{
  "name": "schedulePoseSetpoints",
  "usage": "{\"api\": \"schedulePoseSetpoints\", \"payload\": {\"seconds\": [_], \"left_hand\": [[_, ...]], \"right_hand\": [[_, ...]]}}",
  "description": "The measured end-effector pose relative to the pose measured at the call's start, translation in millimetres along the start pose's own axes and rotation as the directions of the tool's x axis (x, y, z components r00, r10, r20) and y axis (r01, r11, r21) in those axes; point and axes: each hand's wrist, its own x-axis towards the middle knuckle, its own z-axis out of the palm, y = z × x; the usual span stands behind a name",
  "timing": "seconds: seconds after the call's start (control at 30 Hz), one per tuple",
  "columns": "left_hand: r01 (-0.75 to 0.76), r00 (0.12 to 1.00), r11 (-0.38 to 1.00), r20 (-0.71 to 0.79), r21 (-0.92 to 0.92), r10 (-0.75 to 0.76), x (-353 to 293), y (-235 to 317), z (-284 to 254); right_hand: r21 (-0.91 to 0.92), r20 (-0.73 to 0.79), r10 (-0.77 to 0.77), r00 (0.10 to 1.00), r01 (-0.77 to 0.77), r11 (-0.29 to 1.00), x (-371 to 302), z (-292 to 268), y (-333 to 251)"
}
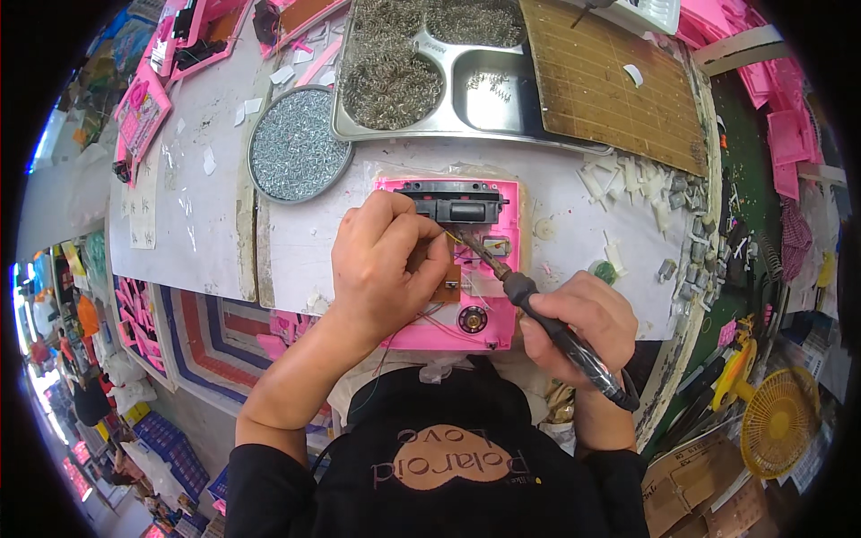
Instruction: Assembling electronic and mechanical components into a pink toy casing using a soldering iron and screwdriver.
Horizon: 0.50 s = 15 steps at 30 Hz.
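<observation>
An open pink plastic housing lies in front of me with a black battery compartment, a small brown circuit board, a round speaker and loose thin wires in it. My right hand is wrapped round the dark handle of a soldering iron. Its metal tip points up and left, close to the lower edge of the battery compartment. Over the left part of the housing, my left hand is closed in a pinch on a thin wire beside the tip. The left hand hides part of the board.
A round dish of small screws stands left of the housing. Beyond it is a metal tray of springs, with a brown board over its right side. Small white and grey parts lie at right; a yellow fan is lower right.
</observation>
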Motion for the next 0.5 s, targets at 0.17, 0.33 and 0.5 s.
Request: {"api": "schedulePoseSetpoints", "payload": {"seconds": [0.17,0.33,0.5], "left_hand": [[-0.005,1.000,1.000,0.001,-0.006,0.005,0.3,-0.8,1.0],[-0.009,1.000,1.000,0.002,0.003,0.009,0.3,-1.2,0.9],[-0.015,1.000,1.000,0.000,0.002,0.015,0.9,-1.3,0.6]], "right_hand": [[-0.004,-0.010,-0.005,1.000,0.005,1.000,-0.1,1.6,0.9],[0.004,0.006,-0.003,1.000,0.003,1.000,0.7,1.2,1.5],[0.007,-0.004,-0.001,1.000,0.001,1.000,2.3,2.4,0.6]]}}
